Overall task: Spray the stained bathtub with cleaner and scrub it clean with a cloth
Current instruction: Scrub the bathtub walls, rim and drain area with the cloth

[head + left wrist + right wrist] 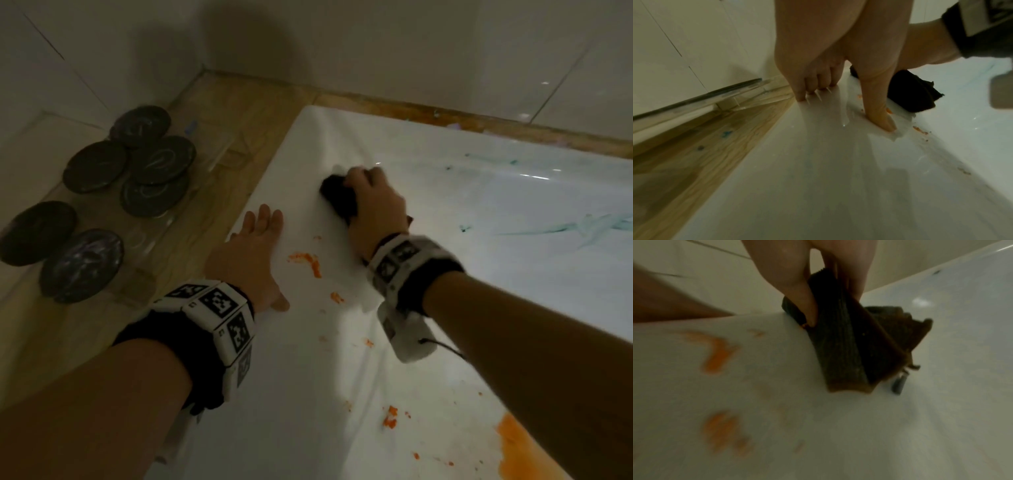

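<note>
The white bathtub (308, 359) fills the lower right of the head view, its rim smeared with orange stains (313, 263) and its inside streaked with teal marks (582, 226). My right hand (373, 202) grips a dark folded cloth (339, 197) and presses it on the rim near the far corner. In the right wrist view the cloth (846, 347) is pinched between thumb and fingers, beside blurred orange stains (717, 353). My left hand (253, 253) rests flat on the tub's rim, fingers straight; the left wrist view shows its fingertips (800, 97) and thumb (879, 116) touching the wet surface.
A wooden ledge (212, 113) borders the tub at left and back. Several dark round lids (96, 166) sit on clear containers at the left, against the white tiled wall (376, 41). A larger orange patch (517, 448) lies at the tub's near right.
</note>
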### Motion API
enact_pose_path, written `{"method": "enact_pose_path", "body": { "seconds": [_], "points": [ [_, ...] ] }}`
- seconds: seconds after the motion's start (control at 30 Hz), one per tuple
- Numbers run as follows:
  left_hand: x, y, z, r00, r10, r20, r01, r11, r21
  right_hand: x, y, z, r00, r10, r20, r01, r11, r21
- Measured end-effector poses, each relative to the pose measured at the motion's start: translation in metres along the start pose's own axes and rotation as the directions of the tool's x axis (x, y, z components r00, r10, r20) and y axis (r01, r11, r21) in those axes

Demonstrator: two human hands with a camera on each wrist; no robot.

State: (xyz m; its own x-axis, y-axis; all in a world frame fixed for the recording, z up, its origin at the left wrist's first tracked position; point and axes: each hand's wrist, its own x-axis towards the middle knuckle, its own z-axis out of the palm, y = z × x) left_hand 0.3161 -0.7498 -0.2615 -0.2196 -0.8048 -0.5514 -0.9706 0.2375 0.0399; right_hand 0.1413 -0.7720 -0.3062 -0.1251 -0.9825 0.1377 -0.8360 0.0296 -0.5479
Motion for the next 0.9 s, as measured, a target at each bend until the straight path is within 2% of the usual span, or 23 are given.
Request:
{"method": "enact_pose_path", "body": {
  "seconds": [0.07,0.13,0.2,0.23,0.27,0.33,0.37,0.4,0.43,0.5,0.57,0.67,0.73,0.8,0.83,0.9],
  "points": [
    [0.000,-0.001,0.000,1.000,0.003,-0.009,-0.003,1.000,-0.011,-0.028,-0.008,0.013,0.976,-0.196,0.100,0.198,0.980,-0.013],
    [-0.001,-0.001,0.000,1.000,0.007,-0.015,-0.007,1.000,-0.016,-0.057,-0.001,0.021,0.906,-0.381,0.185,0.388,0.922,0.001],
    [-0.002,-0.001,0.001,1.000,0.009,-0.009,-0.009,1.000,-0.022,-0.069,0.014,0.017,0.832,-0.485,0.269,0.507,0.862,-0.015],
    [-0.002,-0.001,0.001,1.000,0.006,-0.006,-0.007,1.000,-0.020,-0.066,0.017,0.009,0.829,-0.484,0.279,0.496,0.868,0.030],
    [-0.001,-0.001,0.001,1.000,0.004,-0.004,-0.005,1.000,-0.013,-0.060,0.016,-0.001,0.871,-0.433,0.231,0.425,0.901,0.085],
    [-0.001,-0.001,0.001,1.000,-0.001,-0.005,0.001,1.000,-0.001,-0.034,0.011,-0.015,0.972,-0.233,-0.006,0.230,0.955,0.188],
    [-0.001,-0.001,0.001,1.000,-0.003,-0.007,0.003,1.000,0.003,-0.021,0.007,-0.019,0.986,-0.145,-0.079,0.159,0.965,0.211],
    [-0.001,-0.001,0.001,1.000,-0.001,-0.009,0.001,1.000,0.005,-0.010,0.001,-0.018,0.991,-0.090,-0.099,0.107,0.978,0.181],
    [-0.001,-0.001,0.000,1.000,0.003,-0.012,-0.003,1.000,0.006,-0.004,-0.006,-0.015,0.995,-0.080,-0.068,0.087,0.990,0.108],
    [0.000,-0.003,0.000,1.000,0.011,-0.015,-0.011,1.000,0.007,-0.006,-0.016,0.000,0.991,-0.125,0.052,0.126,0.992,-0.016],
    [0.002,-0.003,0.001,1.000,0.016,-0.011,-0.016,1.000,0.006,-0.026,-0.016,0.012,0.966,-0.200,0.164,0.213,0.975,-0.067],
    [0.000,-0.003,0.000,0.999,0.037,-0.010,-0.036,0.999,0.026,-0.075,-0.002,0.022,0.881,-0.405,0.246,0.440,0.892,-0.105],
    [-0.005,-0.002,-0.003,0.998,0.058,0.010,-0.058,0.995,0.081,-0.105,0.001,0.024,0.820,-0.424,0.385,0.485,0.871,-0.076],
    [-0.014,-0.006,-0.007,0.995,0.065,0.080,-0.077,0.985,0.155,-0.115,0.002,0.019,0.775,-0.390,0.496,0.465,0.885,-0.030],
    [-0.021,-0.010,-0.008,0.990,0.064,0.128,-0.086,0.980,0.179,-0.112,0.004,0.013,0.787,-0.362,0.500,0.421,0.907,-0.006],
    [-0.038,-0.019,-0.005,0.976,0.054,0.209,-0.096,0.975,0.200,-0.093,-0.001,-0.003,0.894,-0.256,0.367,0.237,0.967,0.097]
  ]
}}
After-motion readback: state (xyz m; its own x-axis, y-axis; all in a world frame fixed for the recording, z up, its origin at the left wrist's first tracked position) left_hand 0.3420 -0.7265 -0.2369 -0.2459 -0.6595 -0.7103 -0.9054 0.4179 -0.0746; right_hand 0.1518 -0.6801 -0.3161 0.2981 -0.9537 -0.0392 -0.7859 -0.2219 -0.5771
